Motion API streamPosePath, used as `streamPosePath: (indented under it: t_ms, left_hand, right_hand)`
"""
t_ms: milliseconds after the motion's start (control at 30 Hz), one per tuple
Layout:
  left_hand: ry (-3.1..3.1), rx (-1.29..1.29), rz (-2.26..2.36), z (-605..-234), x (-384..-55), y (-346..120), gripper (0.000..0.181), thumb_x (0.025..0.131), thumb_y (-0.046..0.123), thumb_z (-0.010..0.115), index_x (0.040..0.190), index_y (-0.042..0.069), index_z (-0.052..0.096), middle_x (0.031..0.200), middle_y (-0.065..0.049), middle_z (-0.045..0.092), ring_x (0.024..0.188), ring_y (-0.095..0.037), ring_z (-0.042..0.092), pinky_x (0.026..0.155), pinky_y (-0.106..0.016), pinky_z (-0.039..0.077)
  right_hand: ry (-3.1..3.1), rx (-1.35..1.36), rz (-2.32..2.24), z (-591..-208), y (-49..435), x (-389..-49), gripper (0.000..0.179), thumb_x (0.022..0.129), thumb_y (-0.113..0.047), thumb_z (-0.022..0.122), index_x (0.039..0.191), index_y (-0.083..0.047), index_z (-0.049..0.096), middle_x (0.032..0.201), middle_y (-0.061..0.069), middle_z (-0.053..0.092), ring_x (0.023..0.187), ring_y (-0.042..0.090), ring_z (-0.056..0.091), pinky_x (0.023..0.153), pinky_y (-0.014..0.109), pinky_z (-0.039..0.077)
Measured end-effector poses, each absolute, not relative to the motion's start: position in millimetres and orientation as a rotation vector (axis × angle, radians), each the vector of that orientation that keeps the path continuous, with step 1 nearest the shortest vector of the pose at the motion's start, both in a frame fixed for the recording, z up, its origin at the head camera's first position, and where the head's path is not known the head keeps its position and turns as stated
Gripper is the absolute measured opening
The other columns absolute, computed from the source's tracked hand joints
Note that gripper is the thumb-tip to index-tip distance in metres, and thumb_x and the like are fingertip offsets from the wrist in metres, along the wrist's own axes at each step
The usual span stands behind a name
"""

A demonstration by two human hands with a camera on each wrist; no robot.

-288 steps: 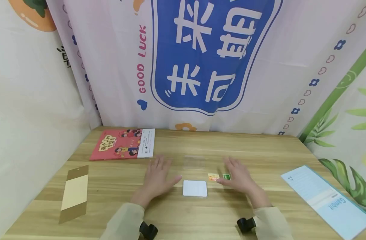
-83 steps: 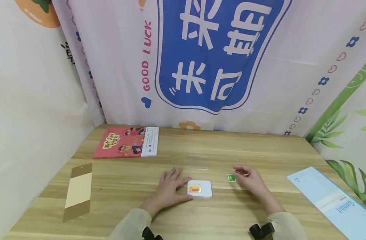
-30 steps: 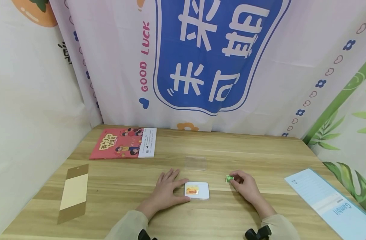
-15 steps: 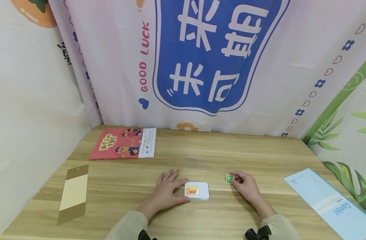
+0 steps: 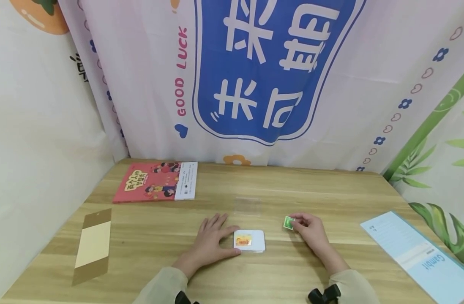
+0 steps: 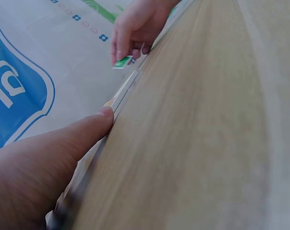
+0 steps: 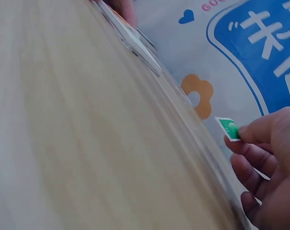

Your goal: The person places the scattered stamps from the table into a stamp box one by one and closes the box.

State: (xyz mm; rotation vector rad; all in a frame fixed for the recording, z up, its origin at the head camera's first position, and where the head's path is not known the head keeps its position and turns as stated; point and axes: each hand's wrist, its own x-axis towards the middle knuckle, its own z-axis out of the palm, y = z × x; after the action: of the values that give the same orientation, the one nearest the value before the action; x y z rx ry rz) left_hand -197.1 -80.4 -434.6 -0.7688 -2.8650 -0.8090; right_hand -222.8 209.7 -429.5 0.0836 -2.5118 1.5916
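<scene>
My right hand [image 5: 311, 231] pinches a small green stamp [image 5: 288, 223] with a white border between thumb and forefinger. The right wrist view shows the stamp [image 7: 229, 128] held above the tabletop, other fingers loosely bent. A white, rounded-corner card [image 5: 258, 240] lies flat, its edge layered. On its left half sits a yellow-orange stamp [image 5: 243, 240]. With spread, mostly straight fingers, my left hand [image 5: 211, 241] rests at the card's left side, forefinger at the far corner and thumb at the near one. In the left wrist view the thumb [image 6: 90, 129] meets the card's edge.
Beyond the card, a clear plastic piece [image 5: 247, 206] lies on the wooden table [image 5: 285, 276]. A red book [image 5: 152, 183] is at the back left, a brown-and-cream card [image 5: 93, 245] at the left, and a pale blue notepad [image 5: 418, 255] at the right. A printed curtain [image 5: 331, 139] hangs behind.
First both hands lay open and the white card was bare. The yellow-orange stamp then came onto it. My right hand has taken the green stamp off the table, raising it slightly.
</scene>
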Motion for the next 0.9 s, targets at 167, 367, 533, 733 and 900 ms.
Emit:
streamPosePath:
  t_ms: [167,367,533,733,900]
  left_hand:
    - [-2.867,-0.766,-0.819,-436.7,-195.3,-81.9,0.066,0.068,0.064,0.054,0.12,0.023,0.053,0.136,-0.016,0.028,0.124,-0.036,0.016,0.096,-0.055,0.005]
    - [-2.872,-0.749,-0.801,-436.2,-196.6,-81.6,0.066,0.068,0.064,0.054,0.12,0.024,0.052,0.136,-0.016,0.027,0.124,-0.035,0.016,0.096,-0.054,0.004]
    - [-2.898,-0.747,-0.795,-435.3,-197.7,-78.6,0.066,0.068,0.064,0.053,0.121,0.026,0.051,0.137,-0.014,0.025,0.125,-0.034,0.014,0.097,-0.053,0.003]
    - [-2.885,-0.752,-0.779,-436.0,-197.0,-79.1,0.065,0.069,0.063,0.054,0.121,0.024,0.052,0.136,-0.015,0.027,0.124,-0.035,0.016,0.096,-0.054,0.004]
    - [-2.876,-0.751,-0.768,-434.9,-196.2,-80.8,0.065,0.069,0.063,0.054,0.121,0.024,0.052,0.136,-0.015,0.027,0.124,-0.036,0.017,0.096,-0.054,0.005]
  right_hand:
    - [-2.472,0.085,1.726,-421.0,187.4,-217.8,0.015,0.074,0.003,0.062,0.089,0.005,0.061,0.068,0.008,0.059,0.061,0.013,0.052,0.056,0.021,0.043]
    - [-2.543,0.23,1.735,-415.9,160.9,-208.7,0.009,0.074,0.002,0.063,0.083,0.001,0.062,0.065,0.005,0.056,0.061,0.015,0.048,0.054,0.022,0.04]
    - [-2.597,0.378,1.703,-424.4,150.7,-204.5,0.007,0.074,0.002,0.064,0.08,0.0,0.061,0.064,0.004,0.054,0.059,0.013,0.046,0.053,0.021,0.039]
    - [-2.622,0.455,1.635,-431.0,145.9,-201.7,0.006,0.074,0.001,0.063,0.08,-0.002,0.061,0.065,0.001,0.053,0.057,0.011,0.046,0.05,0.02,0.039]
    - [-2.627,0.496,1.62,-431.0,143.3,-202.0,0.007,0.074,0.001,0.063,0.081,-0.001,0.062,0.064,0.0,0.052,0.056,0.01,0.044,0.048,0.02,0.038]
